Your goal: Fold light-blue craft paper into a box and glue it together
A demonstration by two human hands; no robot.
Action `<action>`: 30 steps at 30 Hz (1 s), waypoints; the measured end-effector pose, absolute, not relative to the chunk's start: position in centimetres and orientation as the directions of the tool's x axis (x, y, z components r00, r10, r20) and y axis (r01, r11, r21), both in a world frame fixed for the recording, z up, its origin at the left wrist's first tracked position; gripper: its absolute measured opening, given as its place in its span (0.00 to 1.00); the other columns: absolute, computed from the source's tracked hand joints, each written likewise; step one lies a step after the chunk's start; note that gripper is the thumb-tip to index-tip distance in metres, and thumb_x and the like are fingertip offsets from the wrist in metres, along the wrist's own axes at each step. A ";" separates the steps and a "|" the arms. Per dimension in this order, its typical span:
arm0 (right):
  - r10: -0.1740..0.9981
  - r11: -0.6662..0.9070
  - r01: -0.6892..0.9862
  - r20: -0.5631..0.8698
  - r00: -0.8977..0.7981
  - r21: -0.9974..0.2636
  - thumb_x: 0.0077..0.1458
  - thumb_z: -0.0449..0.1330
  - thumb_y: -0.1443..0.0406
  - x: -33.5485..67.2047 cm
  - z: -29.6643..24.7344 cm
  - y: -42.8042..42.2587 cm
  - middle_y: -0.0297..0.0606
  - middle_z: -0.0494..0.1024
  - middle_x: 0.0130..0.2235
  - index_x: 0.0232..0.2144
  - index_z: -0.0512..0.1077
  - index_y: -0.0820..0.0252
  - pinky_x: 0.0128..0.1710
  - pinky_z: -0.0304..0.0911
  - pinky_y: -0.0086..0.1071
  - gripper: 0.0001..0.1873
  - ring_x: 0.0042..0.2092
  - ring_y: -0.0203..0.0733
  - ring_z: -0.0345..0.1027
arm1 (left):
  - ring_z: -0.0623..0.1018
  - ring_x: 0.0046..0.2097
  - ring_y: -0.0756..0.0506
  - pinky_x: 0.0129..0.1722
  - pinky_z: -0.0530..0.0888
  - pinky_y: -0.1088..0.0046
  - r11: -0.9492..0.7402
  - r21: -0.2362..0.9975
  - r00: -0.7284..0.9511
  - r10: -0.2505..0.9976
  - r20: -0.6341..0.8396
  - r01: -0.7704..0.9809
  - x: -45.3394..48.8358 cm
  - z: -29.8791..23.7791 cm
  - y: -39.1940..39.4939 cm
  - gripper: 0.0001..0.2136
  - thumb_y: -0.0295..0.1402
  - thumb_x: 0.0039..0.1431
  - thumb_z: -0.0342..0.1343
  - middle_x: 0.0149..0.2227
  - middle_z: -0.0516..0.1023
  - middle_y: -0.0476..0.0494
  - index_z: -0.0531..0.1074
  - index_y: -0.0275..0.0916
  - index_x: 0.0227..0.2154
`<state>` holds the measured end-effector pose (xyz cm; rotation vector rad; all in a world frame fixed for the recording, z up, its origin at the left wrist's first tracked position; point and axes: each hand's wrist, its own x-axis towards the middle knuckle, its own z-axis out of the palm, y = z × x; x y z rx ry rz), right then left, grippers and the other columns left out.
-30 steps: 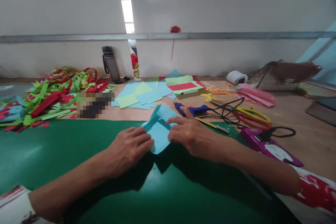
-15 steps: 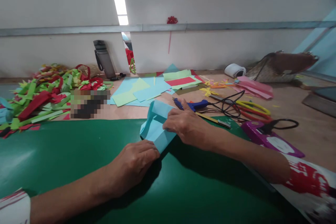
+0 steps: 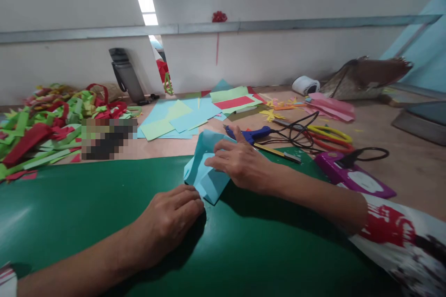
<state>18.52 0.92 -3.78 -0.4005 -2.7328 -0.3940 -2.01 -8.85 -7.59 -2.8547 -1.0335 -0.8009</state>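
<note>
A light blue folded paper [image 3: 205,177], shaped like an open box or bag, stands on the green mat [image 3: 104,199]. My left hand [image 3: 176,213] has its fingers curled at the paper's near left edge; the fingertips are partly hidden. At the right side, my right hand [image 3: 242,160] grips the paper's wall, some fingers reaching over into the opening and the thumb raised. Just behind that hand lie a blue glue gun [image 3: 252,134] with a black cord and a yellow cutter knife [image 3: 278,152].
Green and red paper strips [image 3: 52,125] are heaped at left, near a grey bottle [image 3: 127,74]. Coloured sheets [image 3: 195,113] lie at the back. On the right are scissors [image 3: 331,137], a purple power strip [image 3: 351,176], a white roll [image 3: 305,85] and a handbag [image 3: 369,79].
My left hand has slid back and left along the paper's near edge, uncovering its near corner. My right fingers reach farther into the opening. The whole view has shifted slightly.
</note>
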 end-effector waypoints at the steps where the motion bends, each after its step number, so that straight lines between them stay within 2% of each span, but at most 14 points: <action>1: 0.210 0.918 0.321 0.402 -0.891 0.231 0.56 0.46 0.76 18.4 -4.0 1.0 0.35 0.73 0.26 0.37 0.70 0.62 0.55 0.33 0.53 0.15 0.40 0.41 0.62 | 0.72 0.34 0.49 0.33 0.70 0.75 -0.781 0.149 0.658 0.599 0.458 0.607 -2.1 -7.5 -8.9 0.08 0.24 0.62 0.43 0.33 0.73 0.43 0.68 0.36 0.34; 5: 0.162 0.921 0.304 0.473 -0.866 0.242 0.58 0.44 0.75 18.1 -4.6 1.0 0.35 0.74 0.26 0.38 0.71 0.62 0.55 0.33 0.55 0.16 0.40 0.43 0.62 | 0.70 0.33 0.49 0.28 0.67 0.77 -0.766 0.046 0.686 0.599 0.413 0.641 -2.2 -6.8 -8.8 0.09 0.26 0.64 0.39 0.38 0.71 0.41 0.64 0.36 0.38; 10: 0.156 0.932 0.288 0.473 -0.867 0.219 0.59 0.43 0.74 17.9 -4.9 0.9 0.35 0.74 0.25 0.38 0.70 0.62 0.54 0.34 0.57 0.16 0.41 0.43 0.62 | 0.70 0.32 0.49 0.26 0.67 0.77 -0.758 -0.153 0.746 0.549 0.377 0.634 -1.4 -5.9 -8.6 0.13 0.26 0.64 0.35 0.38 0.70 0.39 0.61 0.34 0.46; 14: 0.142 0.939 0.271 0.475 -0.869 0.214 0.59 0.44 0.75 17.8 -5.0 0.9 0.34 0.74 0.24 0.38 0.70 0.62 0.53 0.36 0.58 0.16 0.41 0.43 0.63 | 0.70 0.33 0.47 0.26 0.68 0.75 -0.742 -0.206 0.746 0.530 0.404 0.638 -1.2 -6.0 -8.5 0.12 0.26 0.64 0.35 0.37 0.70 0.38 0.64 0.34 0.41; 17: 0.151 0.937 0.285 0.499 -0.854 0.204 0.57 0.45 0.75 18.0 -4.6 0.7 0.38 0.76 0.33 0.38 0.70 0.62 0.54 0.36 0.57 0.14 0.46 0.44 0.62 | 0.69 0.32 0.47 0.25 0.67 0.74 -0.754 -0.186 0.753 0.534 0.383 0.630 -1.2 -6.2 -8.3 0.11 0.26 0.64 0.38 0.37 0.70 0.38 0.66 0.34 0.36; 20: 0.152 0.931 0.311 0.572 -0.806 0.190 0.57 0.48 0.73 18.8 -3.8 0.3 0.41 0.74 0.44 0.38 0.69 0.61 0.55 0.40 0.53 0.11 0.52 0.45 0.58 | 0.67 0.31 0.46 0.24 0.67 0.73 -0.778 -0.155 0.771 0.535 0.346 0.609 -1.2 -6.2 -8.1 0.11 0.24 0.63 0.39 0.36 0.70 0.37 0.67 0.33 0.35; 22: 0.149 0.937 0.307 0.605 -0.782 0.167 0.57 0.50 0.71 19.5 -3.5 0.0 0.41 0.75 0.42 0.36 0.70 0.62 0.54 0.47 0.48 0.09 0.50 0.44 0.61 | 0.67 0.31 0.46 0.24 0.68 0.72 -0.788 -0.143 0.779 0.530 0.337 0.598 -1.1 -6.0 -8.1 0.11 0.24 0.63 0.39 0.36 0.70 0.36 0.68 0.32 0.34; 25: 0.155 0.953 0.273 0.561 -0.813 0.131 0.58 0.50 0.70 20.6 -3.9 -0.4 0.40 0.74 0.32 0.31 0.70 0.63 0.43 0.57 0.37 0.09 0.39 0.40 0.64 | 0.67 0.32 0.45 0.24 0.68 0.71 -0.793 -0.151 0.789 0.528 0.315 0.590 -1.1 -5.8 -8.1 0.11 0.25 0.63 0.39 0.38 0.70 0.35 0.67 0.32 0.35; 28: 0.180 0.953 0.273 0.484 -0.857 0.130 0.59 0.48 0.70 21.5 -4.7 -0.5 0.37 0.71 0.25 0.29 0.71 0.63 0.32 0.56 0.32 0.12 0.30 0.37 0.61 | 0.66 0.32 0.45 0.24 0.68 0.71 -0.788 -0.172 0.793 0.531 0.299 0.592 -1.1 -5.8 -8.1 0.12 0.26 0.64 0.38 0.39 0.69 0.35 0.67 0.32 0.36; 30: 0.182 0.953 0.267 0.430 -0.884 0.146 0.59 0.47 0.71 22.0 -5.1 -0.4 0.36 0.70 0.23 0.31 0.71 0.64 0.30 0.54 0.32 0.13 0.27 0.37 0.58 | 0.67 0.32 0.45 0.23 0.68 0.71 -0.783 -0.182 0.791 0.531 0.303 0.595 -1.1 -5.7 -8.1 0.13 0.26 0.64 0.37 0.39 0.70 0.34 0.67 0.33 0.35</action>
